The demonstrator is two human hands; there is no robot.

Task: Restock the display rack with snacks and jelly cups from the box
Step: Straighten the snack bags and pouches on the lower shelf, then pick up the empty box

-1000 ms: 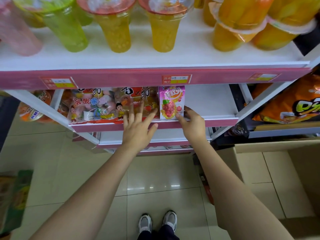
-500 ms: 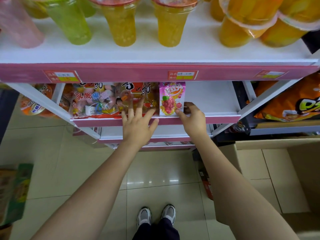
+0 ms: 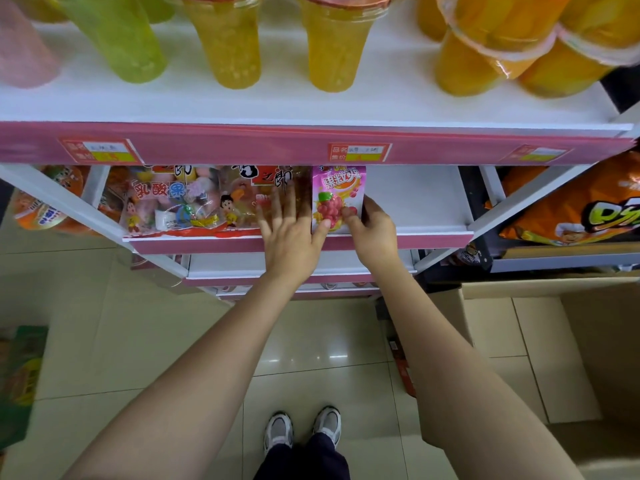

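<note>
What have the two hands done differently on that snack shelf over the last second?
The left hand slid right, and its thumb now touches the pink pouch. The right hand closed in and now pinches the pouch's right edge. The pouch stayed upright on the shelf, beside the candy bags.

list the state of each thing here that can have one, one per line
pink pouch: upright on the second shelf, pinched by the right hand
right hand: thumb and fingers grip the pouch's right edge
left hand: fingers straight, pressed flat on the clear snack bags
tall jelly cups: sealed, upright on the top shelf
cardboard box: open
</note>
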